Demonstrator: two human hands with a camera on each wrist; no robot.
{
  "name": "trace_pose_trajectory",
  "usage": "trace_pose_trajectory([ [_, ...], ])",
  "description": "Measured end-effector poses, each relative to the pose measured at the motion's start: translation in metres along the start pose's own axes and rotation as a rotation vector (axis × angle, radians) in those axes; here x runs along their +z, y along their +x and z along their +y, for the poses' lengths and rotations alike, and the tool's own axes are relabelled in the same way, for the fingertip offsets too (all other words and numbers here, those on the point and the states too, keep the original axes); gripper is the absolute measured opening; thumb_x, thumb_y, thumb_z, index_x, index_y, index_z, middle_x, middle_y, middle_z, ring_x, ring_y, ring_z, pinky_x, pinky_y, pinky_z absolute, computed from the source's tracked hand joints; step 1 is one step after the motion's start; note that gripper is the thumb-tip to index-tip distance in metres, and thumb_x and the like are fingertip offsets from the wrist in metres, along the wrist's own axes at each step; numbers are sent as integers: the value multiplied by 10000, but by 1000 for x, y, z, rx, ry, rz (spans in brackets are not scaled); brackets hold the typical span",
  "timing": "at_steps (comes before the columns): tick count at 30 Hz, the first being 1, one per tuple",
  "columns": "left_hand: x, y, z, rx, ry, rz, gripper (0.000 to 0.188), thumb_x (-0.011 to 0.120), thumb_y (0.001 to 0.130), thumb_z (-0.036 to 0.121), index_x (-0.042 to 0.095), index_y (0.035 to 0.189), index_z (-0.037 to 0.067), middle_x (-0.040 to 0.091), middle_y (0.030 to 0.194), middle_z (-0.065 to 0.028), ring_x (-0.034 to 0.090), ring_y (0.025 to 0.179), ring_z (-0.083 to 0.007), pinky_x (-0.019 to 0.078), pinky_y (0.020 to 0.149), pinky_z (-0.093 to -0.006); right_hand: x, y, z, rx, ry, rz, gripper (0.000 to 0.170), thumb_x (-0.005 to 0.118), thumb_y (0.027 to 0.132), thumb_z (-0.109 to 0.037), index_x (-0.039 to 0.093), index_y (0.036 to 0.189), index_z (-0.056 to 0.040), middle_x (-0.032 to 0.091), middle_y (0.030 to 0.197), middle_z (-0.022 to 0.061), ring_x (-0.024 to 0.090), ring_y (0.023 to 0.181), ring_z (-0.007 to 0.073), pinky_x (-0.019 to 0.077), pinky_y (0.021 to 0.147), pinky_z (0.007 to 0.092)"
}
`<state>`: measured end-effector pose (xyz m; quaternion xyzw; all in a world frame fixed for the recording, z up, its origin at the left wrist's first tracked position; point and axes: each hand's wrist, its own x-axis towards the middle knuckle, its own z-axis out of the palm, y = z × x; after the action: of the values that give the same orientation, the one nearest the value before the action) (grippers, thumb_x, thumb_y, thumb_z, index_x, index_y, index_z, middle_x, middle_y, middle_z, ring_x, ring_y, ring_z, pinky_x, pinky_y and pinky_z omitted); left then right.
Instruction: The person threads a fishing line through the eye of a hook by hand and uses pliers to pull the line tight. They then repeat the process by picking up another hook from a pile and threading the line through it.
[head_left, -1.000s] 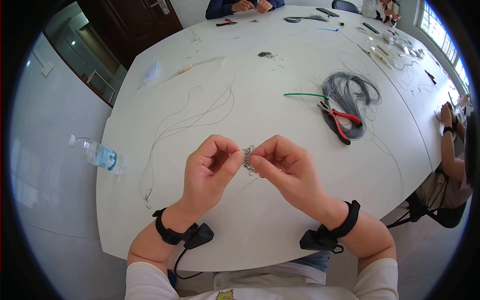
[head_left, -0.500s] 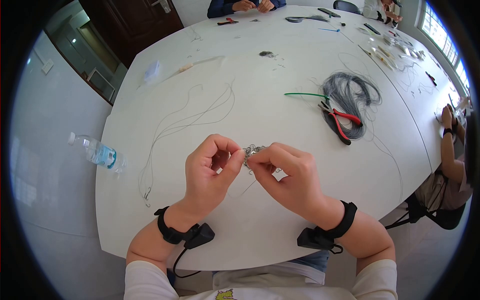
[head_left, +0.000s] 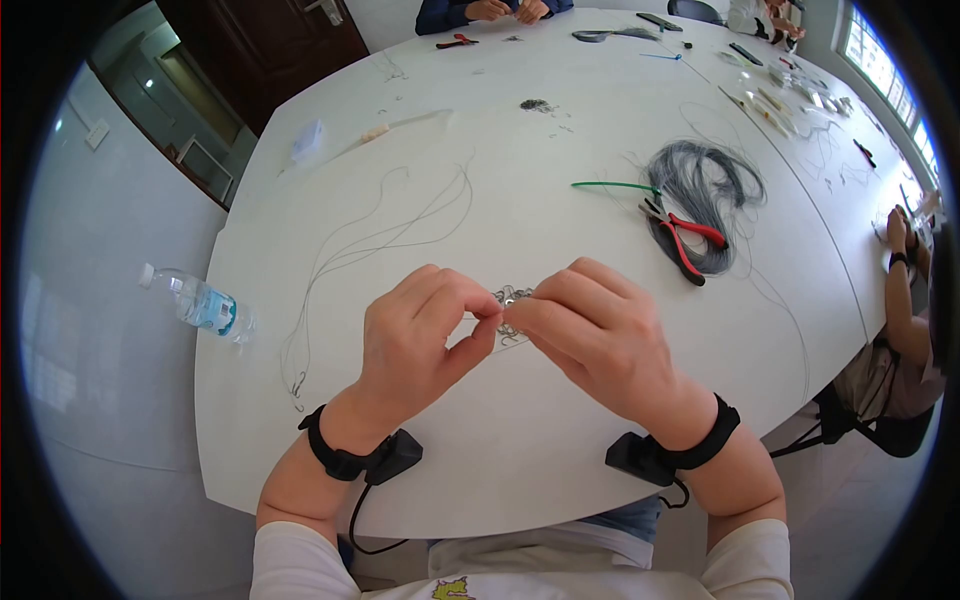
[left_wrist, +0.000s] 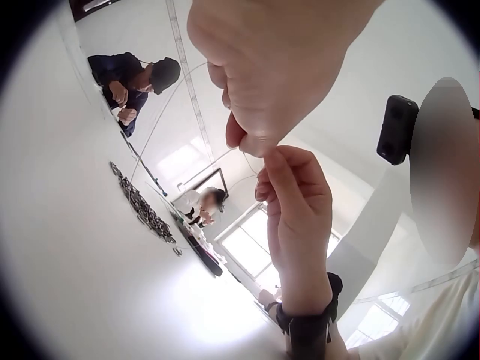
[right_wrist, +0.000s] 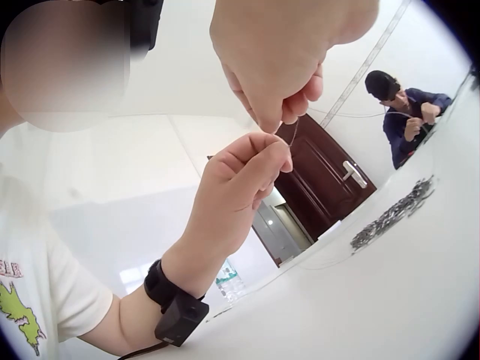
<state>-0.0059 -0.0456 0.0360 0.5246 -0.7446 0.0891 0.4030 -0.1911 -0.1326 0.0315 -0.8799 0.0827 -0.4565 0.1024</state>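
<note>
Both hands meet fingertip to fingertip above a small pile of metal hooks. The left hand pinches thumb against index finger; the right hand also pinches, its back turned upward. From between them a thin line curves away in the right wrist view, where the right hand is above the left hand. The left wrist view shows the left hand touching the right hand, with the hook pile lower on the table. Whatever lies inside the pinches is mostly hidden.
Loose lines lie left of the hands, near a water bottle. Rightward are red-handled pliers on a grey strand bundle with a green tie. A small dark pile sits farther back.
The right hand has turned so its back faces up more, and moved slightly right. The left hand's fingers reach further over toward it, covering less of the hook pile's upper part.
</note>
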Motion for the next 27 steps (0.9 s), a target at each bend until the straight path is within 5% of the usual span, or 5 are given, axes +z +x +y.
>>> trace_pose_trajectory([
  [5, -1, -1, 2, 58, -69, -43, 222, 766, 701, -35, 631, 834, 82, 661, 777, -26, 595, 642, -187, 464, 527, -291, -4, 3, 4, 13, 99, 55, 205, 743, 703, 6, 660, 869, -79, 562, 795, 28, 564, 707, 200, 487, 590, 299],
  [18, -6, -1, 7, 160, -92, 24, 274, 798, 675, -46, 662, 870, 89, 689, 836, -21, 553, 626, -170, 433, 511, -272, -1, 0, 1, 482, 597, 5, 40, 744, 854, -38, 716, 882, -32, 627, 809, 27, 595, 670, 110, 481, 620, 247],
  [27, -6, -3, 4, 168, -101, 62, 181, 746, 817, -31, 644, 896, 96, 682, 824, -9, 515, 642, -125, 382, 495, -231, 7, -6, 3, 778, 941, -75, 120, 730, 904, -115, 700, 909, 1, 650, 785, -1, 556, 690, 49, 453, 630, 211],
])
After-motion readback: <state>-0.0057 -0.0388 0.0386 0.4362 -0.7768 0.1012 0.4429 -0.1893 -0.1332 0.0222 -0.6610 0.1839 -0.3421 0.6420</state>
